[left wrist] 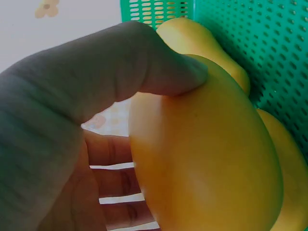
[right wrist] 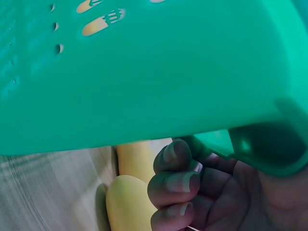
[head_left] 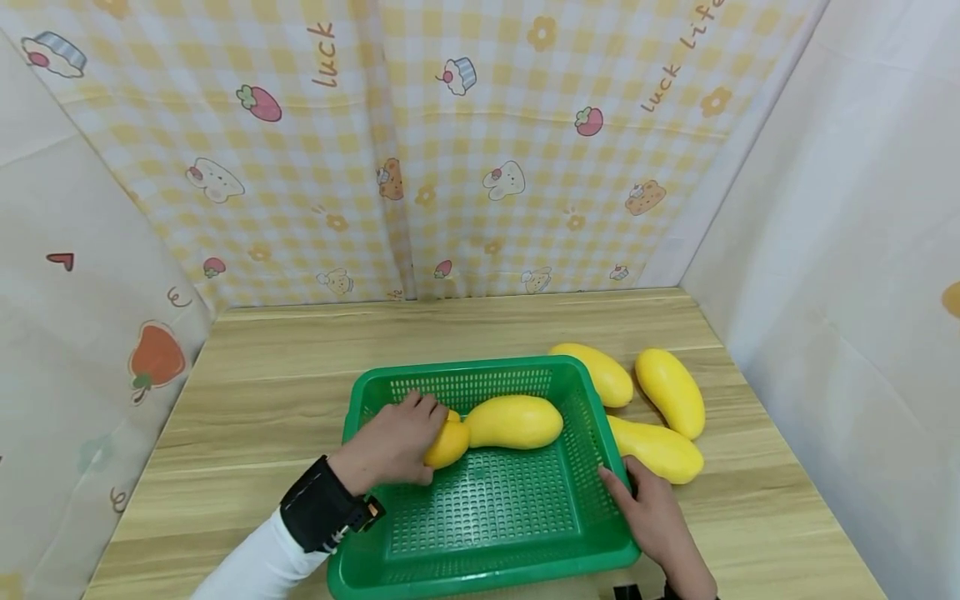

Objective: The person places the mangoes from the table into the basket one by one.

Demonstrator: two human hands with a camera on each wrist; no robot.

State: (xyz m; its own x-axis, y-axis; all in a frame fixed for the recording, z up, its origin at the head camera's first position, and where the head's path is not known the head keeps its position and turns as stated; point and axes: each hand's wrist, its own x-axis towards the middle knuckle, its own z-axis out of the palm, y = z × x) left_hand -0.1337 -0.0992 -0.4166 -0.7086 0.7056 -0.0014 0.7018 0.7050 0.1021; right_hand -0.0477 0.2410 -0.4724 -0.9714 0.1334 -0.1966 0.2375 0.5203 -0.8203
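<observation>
A green plastic basket (head_left: 480,571) with mesh walls stands on the table. Inside it my left hand (head_left: 397,437) grips a yellow mango (head_left: 447,447), with the thumb on one side and the fingers round the other, as the left wrist view shows. Two more mangoes lie in the basket near its back wall: one long mango (head_left: 517,422) to the right, and another (left wrist: 204,45) mostly hidden behind the held one in the head view. My right hand (head_left: 660,517) holds the basket's right rim, thumb inside and fingers curled beneath the rim outside.
Three more yellow mangoes lie on the wooden table (head_left: 285,350) just right of the basket: one at the back (head_left: 600,375), one far right (head_left: 671,392), one near the right hand (head_left: 660,452). A checked curtain (head_left: 465,133) hangs behind, with pale cloth on both sides.
</observation>
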